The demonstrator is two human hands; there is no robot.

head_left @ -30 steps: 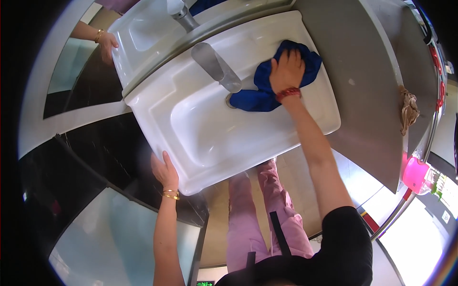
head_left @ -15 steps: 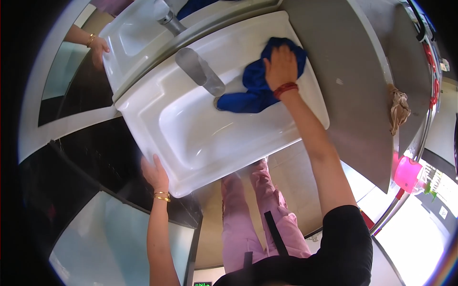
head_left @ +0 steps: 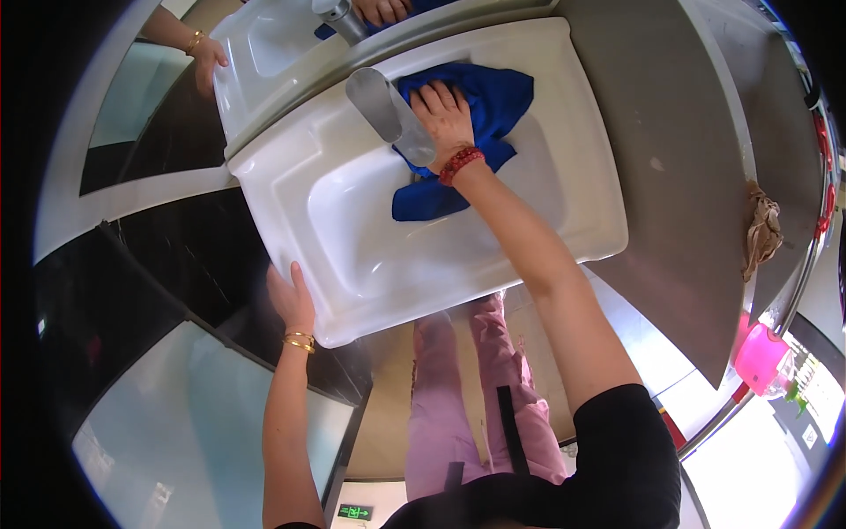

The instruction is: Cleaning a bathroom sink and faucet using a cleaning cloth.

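A white ceramic washbasin [head_left: 551, 203] fills the middle of the view, with a grey metal tap [head_left: 374, 101] at its back edge. My right hand [head_left: 443, 119], with a red beaded bracelet at the wrist, presses a blue cloth [head_left: 498, 95] against the basin's back surface beside the tap. Its fingers are bent onto the bunched fabric; one flap of cloth hangs down into the bowl. At the basin's left side, my left hand [head_left: 291, 298] rests against the outer edge, thumb on the rim and fingers stretched along the side. Gold bracelets circle that wrist.
A mirror [head_left: 115, 167] behind the basin reflects both hands. To the right stands a grey panel [head_left: 652, 115] with a crumpled brown cloth [head_left: 762, 231] on its edge. A pink container [head_left: 762, 357] hangs by a metal rail [head_left: 718, 421]. Black marble-like panelling [head_left: 167, 247] borders the left.
My right hand has moved left with the blue cloth, from the basin's right back corner to beside the tap. The left hand stays at the edge. The view has shifted slightly.
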